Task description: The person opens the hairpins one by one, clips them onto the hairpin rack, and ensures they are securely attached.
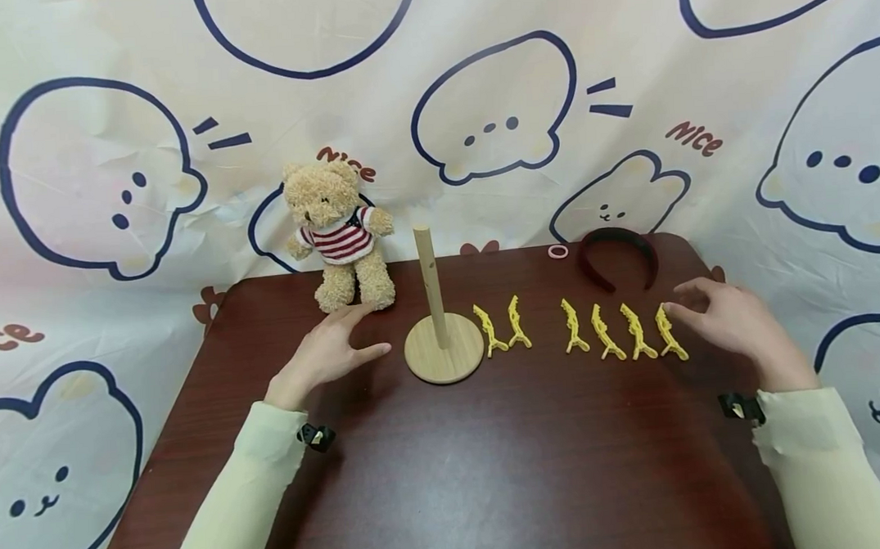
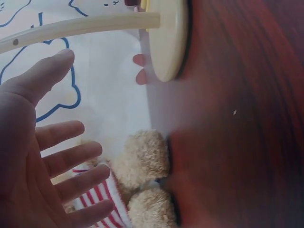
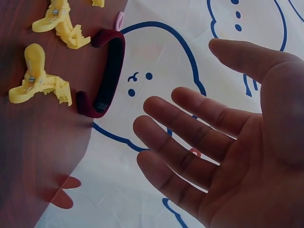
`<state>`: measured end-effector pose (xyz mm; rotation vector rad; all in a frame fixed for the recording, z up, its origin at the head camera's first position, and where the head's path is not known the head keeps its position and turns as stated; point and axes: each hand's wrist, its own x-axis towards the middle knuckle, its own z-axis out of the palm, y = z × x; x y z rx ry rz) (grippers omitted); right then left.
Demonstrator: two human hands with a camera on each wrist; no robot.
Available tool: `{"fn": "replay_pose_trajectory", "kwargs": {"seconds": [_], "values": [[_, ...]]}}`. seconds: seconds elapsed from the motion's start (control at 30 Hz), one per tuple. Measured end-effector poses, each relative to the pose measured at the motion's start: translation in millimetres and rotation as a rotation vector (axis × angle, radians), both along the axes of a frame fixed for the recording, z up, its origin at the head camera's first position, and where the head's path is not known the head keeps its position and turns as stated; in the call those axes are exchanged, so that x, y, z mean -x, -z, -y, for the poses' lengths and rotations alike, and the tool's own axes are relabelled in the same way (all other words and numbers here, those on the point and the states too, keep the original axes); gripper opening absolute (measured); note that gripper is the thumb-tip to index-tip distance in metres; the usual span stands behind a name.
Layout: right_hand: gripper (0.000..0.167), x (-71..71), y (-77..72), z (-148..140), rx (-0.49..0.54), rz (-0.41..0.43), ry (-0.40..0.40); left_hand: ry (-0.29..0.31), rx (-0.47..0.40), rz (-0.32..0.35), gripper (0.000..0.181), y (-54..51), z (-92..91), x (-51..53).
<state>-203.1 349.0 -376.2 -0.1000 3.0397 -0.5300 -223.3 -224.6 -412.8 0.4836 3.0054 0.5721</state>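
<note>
In the head view the hands are well apart and hold nothing. The left hand (image 1: 330, 347), thumb spread from its fingers, is near the wooden stand (image 1: 445, 362) and the teddy bear (image 1: 343, 239) at the table's (image 1: 448, 471) far left. Just right of the stand lie two yellow alligator hair clips (image 1: 489, 331), then four more further right. The right hand (image 1: 733, 319) is beside the rightmost clip (image 1: 667, 330); beyond lie a dark red headband (image 1: 589, 264) and a pink hair tie (image 1: 550, 252).

In the left wrist view the fingers are spread before the bear; I cannot tell whether they touch it. The thumb looks best kept clear of the stand's post, which a knock could tip.

In the right wrist view the fingers are extended, with the clips and headband apart from them. Thin clips probably suit a fingertip pinch, lifted one at a time so neighbours stay undisturbed.
</note>
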Motion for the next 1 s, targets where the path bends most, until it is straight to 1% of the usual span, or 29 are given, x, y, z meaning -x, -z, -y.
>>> {"fn": "replay_pose_trajectory", "kwargs": {"seconds": [0.2,0.33,0.5,0.6,0.87,1.0], "values": [[0.067,0.3,7.7,-6,0.001,0.009,-0.008,0.06,-0.031,-0.004,0.081,8.7,-3.9,1.0],[0.062,0.5,13.1,-10,-0.006,0.024,-0.018,0.079,-0.041,0.012,0.08,13.2,-7.9,0.6],[0.061,0.0,19.3,-13,0.006,0.045,-0.018,0.093,-0.061,0.04,0.081,19.4,-13.3,2.4],[0.059,-0.2,23.1,-15,0.015,0.046,-0.02,0.098,-0.063,0.06,0.083,23.3,-15.5,4.2],[0.054,0.6,36.2,-20,0.01,0.055,-0.023,0.141,-0.048,0.11,0.085,33.7,-23.0,8.7],[0.051,0.6,40.7,-20,0.017,0.062,-0.026,0.146,-0.032,0.134,0.087,39.4,-28.1,10.8]]}}
